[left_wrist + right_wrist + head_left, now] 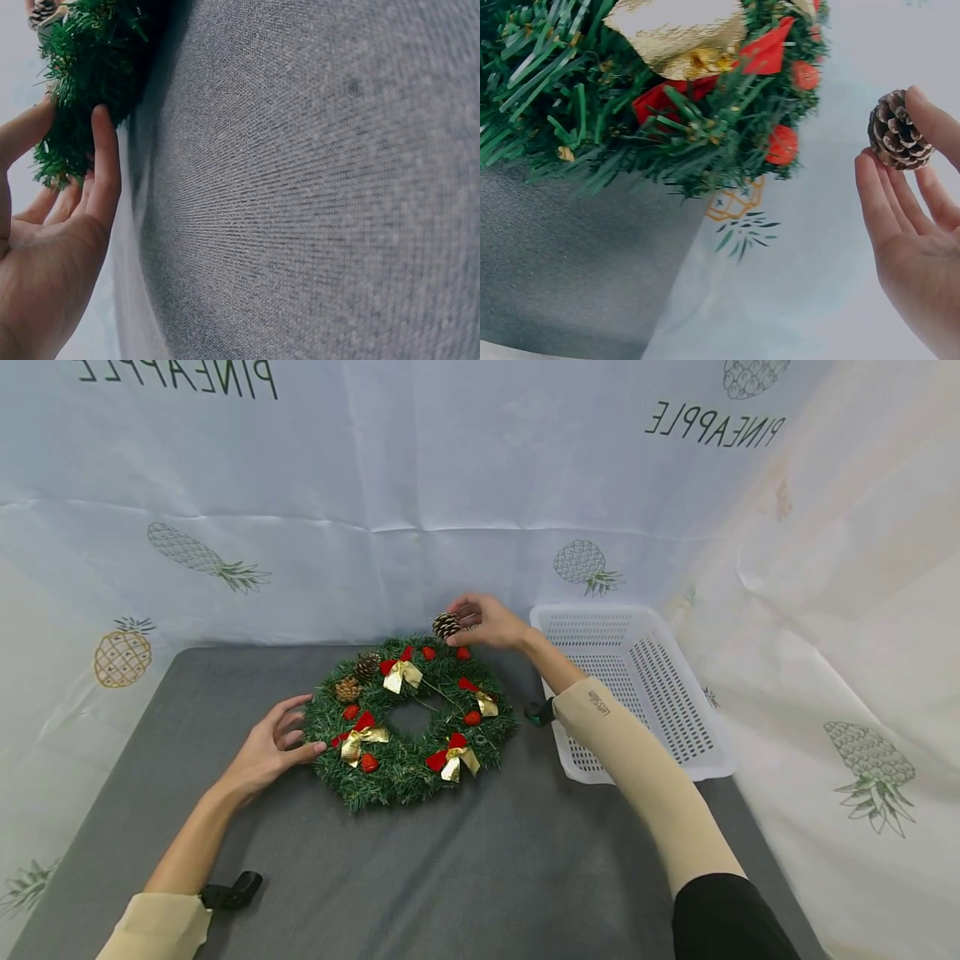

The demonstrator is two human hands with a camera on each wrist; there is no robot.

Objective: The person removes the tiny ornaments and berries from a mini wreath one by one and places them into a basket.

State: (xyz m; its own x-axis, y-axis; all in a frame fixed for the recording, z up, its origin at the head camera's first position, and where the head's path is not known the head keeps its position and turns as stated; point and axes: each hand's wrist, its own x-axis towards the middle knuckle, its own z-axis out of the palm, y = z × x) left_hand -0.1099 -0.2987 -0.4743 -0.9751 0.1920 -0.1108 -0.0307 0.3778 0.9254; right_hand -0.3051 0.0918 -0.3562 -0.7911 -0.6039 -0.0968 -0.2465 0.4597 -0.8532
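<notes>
Right hand (489,623) pinches a brown, scaly pinecone (446,625), seemingly positioning it (left hand (272,748) grips the round, green, bristly wreath (397,783)); next needs careful lowering.

We're looking at a curtained-off recording booth; we can't tell what room surrounds it. Evidence: white pineapple-print sheeting (465,468) behind and on both sides, lettering mirrored; grey fabric-surfaced worktop (360,885) inside; black wrist cameras (234,892) on the person.
</notes>
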